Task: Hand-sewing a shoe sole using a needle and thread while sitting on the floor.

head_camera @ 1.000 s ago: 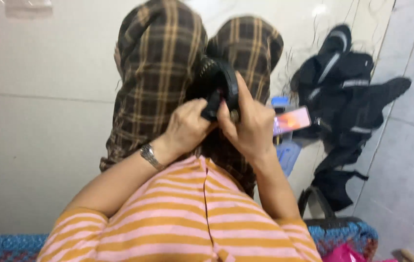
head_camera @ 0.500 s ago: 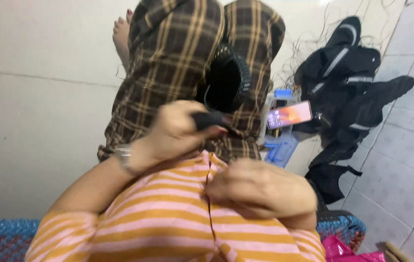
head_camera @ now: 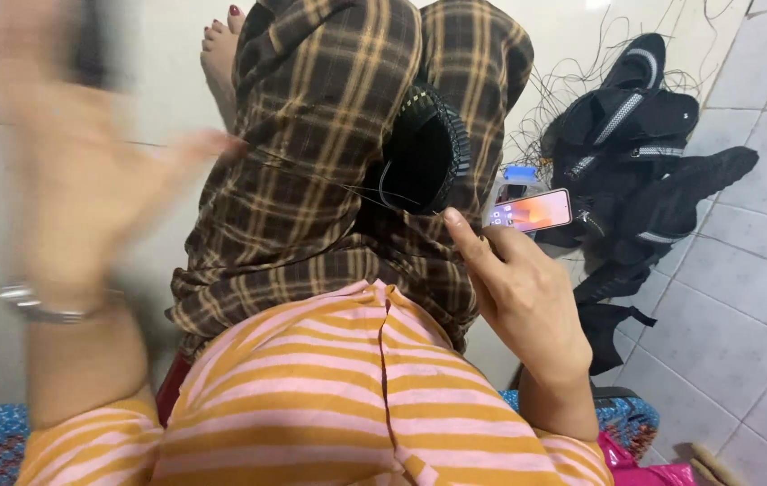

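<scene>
Two hands show in the head view, and they sit well apart. The left hand (head_camera: 86,171) is raised at the left side, fingers spread wide and loose, blurred by motion; it holds nothing that can be made out, and a metal wristwatch (head_camera: 37,304) circles its wrist. The right hand (head_camera: 518,288) rests low beside the right thigh, half curled, with the forefinger stretched up toward a black shoe upper (head_camera: 424,148) that lies on the lap, on plaid trousers (head_camera: 311,171). Whether the fingertip touches the upper or only a thin dark thread (head_camera: 338,184) running from it across the cloth cannot be told (the thread is very fine and partly lost against the checks). The fingers close on nothing solid. A bare foot (head_camera: 221,45) shows at the top, past the knee. Just beyond the right hand a phone (head_camera: 532,210) with a lit screen lies on the tiled floor (head_camera: 743,297), next to a pile of black shoe parts (head_camera: 644,135) and loose wires. An orange and pink striped shirt (head_camera: 356,396) fills the bottom of the view
</scene>
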